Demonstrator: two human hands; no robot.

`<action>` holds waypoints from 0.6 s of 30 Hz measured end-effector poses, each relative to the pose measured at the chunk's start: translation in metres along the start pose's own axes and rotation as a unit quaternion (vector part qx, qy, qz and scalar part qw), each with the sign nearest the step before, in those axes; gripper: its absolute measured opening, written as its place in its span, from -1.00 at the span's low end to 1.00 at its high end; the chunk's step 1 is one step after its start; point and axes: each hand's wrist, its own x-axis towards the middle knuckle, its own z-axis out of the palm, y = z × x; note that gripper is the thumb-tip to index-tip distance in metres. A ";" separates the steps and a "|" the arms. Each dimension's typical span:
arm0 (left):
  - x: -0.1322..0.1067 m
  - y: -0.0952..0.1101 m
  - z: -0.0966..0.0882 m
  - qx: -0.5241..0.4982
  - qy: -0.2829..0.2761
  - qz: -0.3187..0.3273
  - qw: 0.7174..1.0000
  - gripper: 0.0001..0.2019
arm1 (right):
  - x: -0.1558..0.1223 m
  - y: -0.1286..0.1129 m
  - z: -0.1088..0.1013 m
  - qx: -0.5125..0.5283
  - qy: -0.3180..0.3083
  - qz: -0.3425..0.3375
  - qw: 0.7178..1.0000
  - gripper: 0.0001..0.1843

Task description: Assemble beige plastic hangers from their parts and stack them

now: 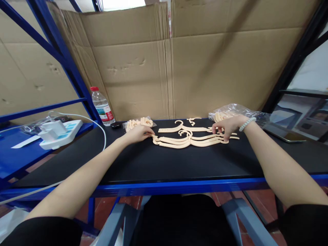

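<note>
A small stack of cream plastic hangers (pixel 176 145) lies on the black tabletop, hooks overlapping in the middle. At its left end, my left hand (pixel 138 134) has its fingertips closed on the hanger tips. My right hand (pixel 228 126), a pale beaded bracelet at its wrist, is bent over the right end with thumb and fingers around the hanger tips, partly hiding them. Just behind lies another cream hanger (pixel 169 130), its hook pointing away from me. A small cream piece with a thin strip (pixel 191 121) rests farther back.
Plastic bags with cream parts lie behind my left hand (pixel 135 123) and right hand (pixel 241 111). A water bottle (pixel 104 109) and black object (pixel 116 125) stand back left. A phone-like slab (pixel 284 134) lies right; a power strip (pixel 63 133) left. Cardboard (pixel 133 75) walls the back.
</note>
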 end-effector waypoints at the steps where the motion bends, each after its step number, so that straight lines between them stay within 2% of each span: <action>1: 0.000 0.000 0.000 0.002 -0.002 0.000 1.000 -0.81 | -0.001 0.003 -0.001 -0.003 0.004 0.006 1.000 -0.40; 5: -0.001 -0.003 -0.001 0.012 -0.011 -0.001 1.000 -0.79 | -0.005 0.008 -0.003 -0.005 0.015 0.035 0.999 -0.28; 8: -0.002 -0.007 -0.001 0.018 -0.016 -0.003 1.000 -0.79 | -0.006 0.008 -0.002 -0.018 0.013 0.050 0.998 -0.28; 13: -0.003 -0.012 -0.003 0.018 -0.022 -0.004 1.000 -0.79 | 0.000 0.009 0.001 -0.079 0.011 0.070 0.994 -0.42; 18: -0.003 -0.014 -0.002 0.013 -0.015 -0.004 1.000 -0.80 | 0.007 0.014 0.005 -0.053 0.001 0.070 0.996 -0.63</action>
